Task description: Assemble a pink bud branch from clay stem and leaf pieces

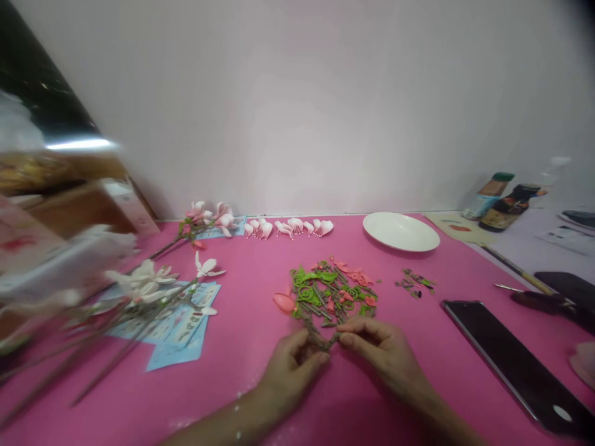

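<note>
Between my hands is a brown model flower branch (320,342), bent in a V shape. My left hand (294,362) pinches its left side, thumb and fingers closed round it. Thumb and fingertips of my right hand (380,348) are closed on the branch's right end. A coral-pink bud (284,303) shows just above my left hand; I cannot tell whether it is joined to the branch. Right behind the hands lies a pile of small plastic parts (318,291): green leaves, brown stems and coral pieces. Farther back, pink-white petals (292,228) sit in a row.
Assembled magnolia branches (153,285) lie on blue sheets (186,347) at the left. A white plate (400,232) stands at the back right, with a small heap of parts (415,282) nearer. A dark phone (511,365) and bottles (509,207) are at the right.
</note>
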`<state>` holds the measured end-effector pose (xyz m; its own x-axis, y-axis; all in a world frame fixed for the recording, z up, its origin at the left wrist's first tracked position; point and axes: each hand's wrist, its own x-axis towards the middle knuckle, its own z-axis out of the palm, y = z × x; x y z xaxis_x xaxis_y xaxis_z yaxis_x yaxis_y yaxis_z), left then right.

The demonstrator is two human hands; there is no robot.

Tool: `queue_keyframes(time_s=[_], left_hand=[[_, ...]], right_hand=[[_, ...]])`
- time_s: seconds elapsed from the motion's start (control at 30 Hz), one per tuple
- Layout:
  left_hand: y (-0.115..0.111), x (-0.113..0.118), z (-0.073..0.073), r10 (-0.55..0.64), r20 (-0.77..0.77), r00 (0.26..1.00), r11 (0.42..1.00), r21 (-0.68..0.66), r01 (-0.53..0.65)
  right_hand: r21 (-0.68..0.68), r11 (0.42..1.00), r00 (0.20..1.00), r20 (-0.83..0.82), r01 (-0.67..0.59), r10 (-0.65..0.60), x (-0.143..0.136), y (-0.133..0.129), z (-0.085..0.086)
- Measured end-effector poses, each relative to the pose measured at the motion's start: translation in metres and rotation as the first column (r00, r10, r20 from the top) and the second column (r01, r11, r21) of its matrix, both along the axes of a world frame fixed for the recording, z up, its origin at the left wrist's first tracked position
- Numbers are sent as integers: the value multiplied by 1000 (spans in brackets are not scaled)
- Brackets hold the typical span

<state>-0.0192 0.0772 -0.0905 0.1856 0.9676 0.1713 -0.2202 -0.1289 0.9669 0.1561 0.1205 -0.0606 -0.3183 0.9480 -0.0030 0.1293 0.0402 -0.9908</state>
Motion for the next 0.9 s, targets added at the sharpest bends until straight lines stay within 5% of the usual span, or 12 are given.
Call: queue_keyframes(time_s=[0.37,0.6,0.9], left_hand=[[-1,1,-1,19,15,1000,1000,-12,-18],[-1,-1,-5,78,-42,996,995,-57,-81],[0,-1,-6,103,-18,994,988,-114,-105]], right_hand=[[-48,998,997,-73,-26,23,1,-2,3],[-185,967,953,-276,-176,121,-2,-1,3],[-265,913,924,-311,-309,223,-3,-1,-9]])
